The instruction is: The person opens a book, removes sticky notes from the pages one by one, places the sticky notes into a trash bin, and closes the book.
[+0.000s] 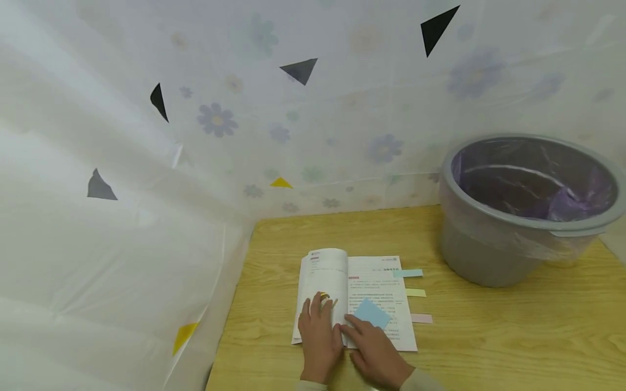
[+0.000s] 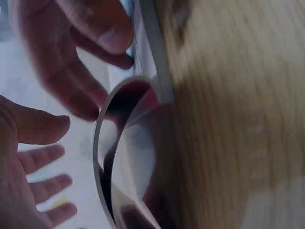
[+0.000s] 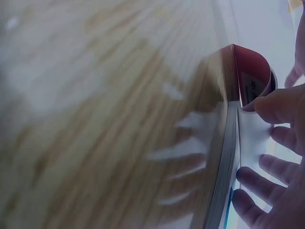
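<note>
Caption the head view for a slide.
Left hand and right hand at an open book with a blue note and coloured tabs, a grey bucket standing to the right.

Soft, even light fills the head view, with pale glare on the white sheet (image 1: 122, 250) at upper left. Both wrist views are hazy, whitish reflections streaking the table (image 3: 95, 138) in the right one.

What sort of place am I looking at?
Probably a screened-off indoor tabletop corner: a wood-grain table, flower-patterned sheeting hanging behind it, and a grey tub standing on top. Beyond the sheeting, I can't tell.
</note>
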Available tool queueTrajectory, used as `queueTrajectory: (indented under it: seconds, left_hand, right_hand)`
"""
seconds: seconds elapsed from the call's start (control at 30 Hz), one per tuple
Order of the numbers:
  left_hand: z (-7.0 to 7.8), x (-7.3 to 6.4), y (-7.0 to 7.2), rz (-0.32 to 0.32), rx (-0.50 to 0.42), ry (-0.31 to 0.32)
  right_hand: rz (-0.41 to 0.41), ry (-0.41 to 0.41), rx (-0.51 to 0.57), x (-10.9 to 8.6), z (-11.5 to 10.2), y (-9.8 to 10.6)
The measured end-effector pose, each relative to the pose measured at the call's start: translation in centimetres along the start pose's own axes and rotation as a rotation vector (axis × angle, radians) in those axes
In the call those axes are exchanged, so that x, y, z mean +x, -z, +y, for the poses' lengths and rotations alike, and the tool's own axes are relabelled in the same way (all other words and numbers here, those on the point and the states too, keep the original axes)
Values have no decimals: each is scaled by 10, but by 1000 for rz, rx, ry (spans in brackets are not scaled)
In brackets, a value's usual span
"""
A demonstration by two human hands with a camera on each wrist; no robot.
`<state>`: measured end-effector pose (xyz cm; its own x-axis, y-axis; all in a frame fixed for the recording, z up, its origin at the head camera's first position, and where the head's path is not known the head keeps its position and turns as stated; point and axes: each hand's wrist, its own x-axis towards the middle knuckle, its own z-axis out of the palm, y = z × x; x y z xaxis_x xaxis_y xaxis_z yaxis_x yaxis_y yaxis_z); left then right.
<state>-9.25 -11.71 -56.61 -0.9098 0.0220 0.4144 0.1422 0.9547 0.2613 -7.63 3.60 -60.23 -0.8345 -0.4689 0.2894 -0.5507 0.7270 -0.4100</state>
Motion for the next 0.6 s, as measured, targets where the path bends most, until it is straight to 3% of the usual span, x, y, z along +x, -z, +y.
queueTrajectory:
  seconds: [0.1,0.17,0.33,0.6]
  left_hand:
    - [3,-3,-5,-4,22,-126]
    - [4,-4,-6,-49,21,-156]
    - [6,-7,-8,-190,28,-130]
    - [8,-7,-13,-292,31,-59]
  right_hand:
    - [1,13,8,0,3,-2]
    - [-8,12,16,0,7,-4]
    - [-11,-3,65,-2,14,-7]
    - [17,2,106,-4,16,-4]
